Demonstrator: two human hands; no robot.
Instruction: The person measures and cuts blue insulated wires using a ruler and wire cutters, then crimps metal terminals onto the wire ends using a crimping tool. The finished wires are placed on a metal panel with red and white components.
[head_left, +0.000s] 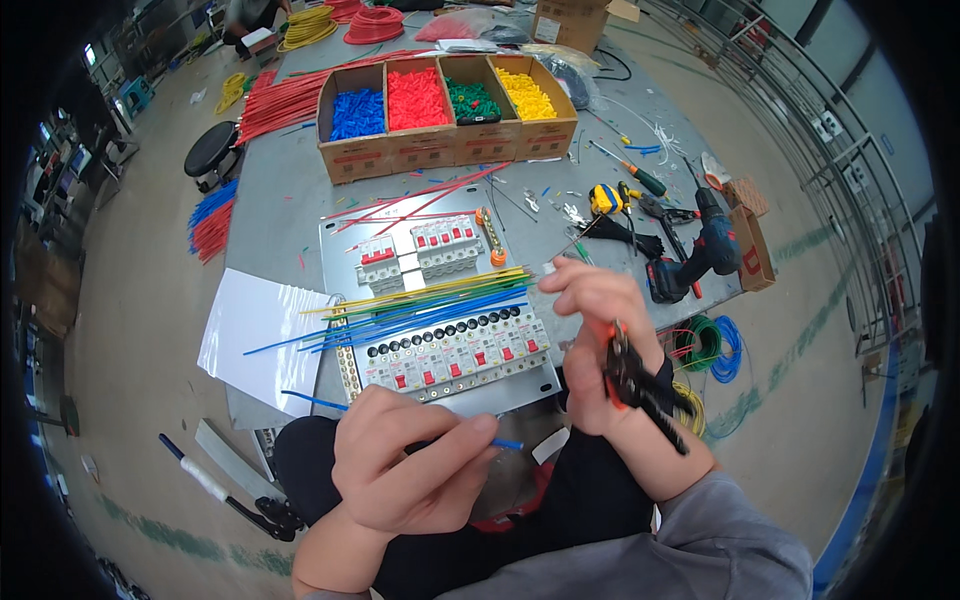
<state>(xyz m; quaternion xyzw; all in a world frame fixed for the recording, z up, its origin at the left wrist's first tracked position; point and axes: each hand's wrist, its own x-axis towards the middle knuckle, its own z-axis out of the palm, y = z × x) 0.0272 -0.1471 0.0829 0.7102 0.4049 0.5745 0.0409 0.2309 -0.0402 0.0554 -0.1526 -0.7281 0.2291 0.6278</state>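
Well beyond both hands, an open cardboard box (355, 158) stood on the worktop (270, 205), divided into four compartments. From left to right they held small blue pieces (357, 114), red pieces (418, 98), green pieces (472, 100) and yellow pieces (525, 95). Past the right hand, a smaller cardboard carton (752, 250) sat beside a drill (705, 248); its contents could not be made out.

The left hand (415, 462) was closed, its thumb and fingers pinching a blue wire (510, 443); one end poked out to the right of the fingertips, the other to the left beyond the knuckles. The right hand (592, 365) was half curled, with black-and-orange pliers (628, 372) tucked in it, their handles slanting over the wrist. Its fingertips were near the ends of a bundle of yellow, green and blue wires (420, 308), which lay ahead of the left hand across a metal plate (340, 262) with rows of breakers (455, 362).
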